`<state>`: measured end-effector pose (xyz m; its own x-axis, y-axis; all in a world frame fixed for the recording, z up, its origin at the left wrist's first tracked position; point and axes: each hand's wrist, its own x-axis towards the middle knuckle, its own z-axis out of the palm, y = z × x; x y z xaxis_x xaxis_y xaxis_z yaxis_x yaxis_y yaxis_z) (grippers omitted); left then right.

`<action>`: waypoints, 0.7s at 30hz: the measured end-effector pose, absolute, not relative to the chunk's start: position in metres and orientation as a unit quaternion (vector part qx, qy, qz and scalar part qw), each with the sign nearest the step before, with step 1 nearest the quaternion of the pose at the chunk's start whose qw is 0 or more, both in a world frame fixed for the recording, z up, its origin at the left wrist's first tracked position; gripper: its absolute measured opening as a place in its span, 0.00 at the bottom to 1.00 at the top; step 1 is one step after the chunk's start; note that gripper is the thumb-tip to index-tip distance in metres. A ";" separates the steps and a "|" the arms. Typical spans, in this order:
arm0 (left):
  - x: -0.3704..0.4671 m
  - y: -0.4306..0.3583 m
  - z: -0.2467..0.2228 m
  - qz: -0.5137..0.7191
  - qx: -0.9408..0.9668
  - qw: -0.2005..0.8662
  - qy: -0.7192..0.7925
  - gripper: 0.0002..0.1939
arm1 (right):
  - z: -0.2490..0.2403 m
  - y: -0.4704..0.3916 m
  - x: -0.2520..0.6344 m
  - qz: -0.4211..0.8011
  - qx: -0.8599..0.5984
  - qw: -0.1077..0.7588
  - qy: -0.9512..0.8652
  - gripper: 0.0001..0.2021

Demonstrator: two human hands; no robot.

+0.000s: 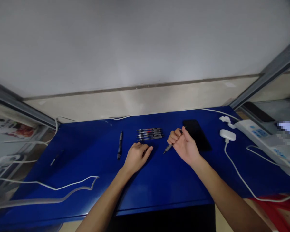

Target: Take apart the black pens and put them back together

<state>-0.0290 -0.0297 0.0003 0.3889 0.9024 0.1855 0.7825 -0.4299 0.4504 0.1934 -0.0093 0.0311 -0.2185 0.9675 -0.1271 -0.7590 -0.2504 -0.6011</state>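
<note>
My right hand [185, 145] is turned palm up, its fingers curled round a pen [168, 148] whose tip points down to the left, just above the table. My left hand [137, 157] rests palm down on the blue table, fingers bent and thumb apart, with nothing visible in it. Just beyond its fingertips, several pens [149, 133] with clear barrels and grey ends lie side by side in a neat stack of rows. A single dark pen [120, 145] lies apart to the left of my left hand, pointing away from me.
Behind my right hand lies a black phone or tablet [197, 134]. Farther right are a white charger [227, 135] with its cable and a white power strip [268, 145]. White cables [70, 193] cross the left of the blue table [159, 190]. A wall [145, 98] borders the back.
</note>
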 end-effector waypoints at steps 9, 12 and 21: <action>-0.028 -0.033 0.007 0.195 0.861 0.206 0.421 0.18 | 0.018 -0.018 0.185 0.707 -0.362 0.499 -0.347 0.15; -0.029 -0.033 0.008 0.205 0.859 0.226 0.411 0.17 | 0.019 -0.020 0.183 0.702 -0.339 0.478 -0.405 0.09; -0.030 -0.033 0.001 0.341 0.716 0.386 0.472 0.19 | 0.011 -0.021 0.180 0.686 -0.330 0.379 -0.526 0.09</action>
<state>-0.0298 -0.0332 0.0005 0.3232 0.9383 0.1229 0.4119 -0.2564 0.8744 0.1797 -0.0215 0.0112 -0.4950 0.8671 -0.0551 -0.1721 -0.1600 -0.9720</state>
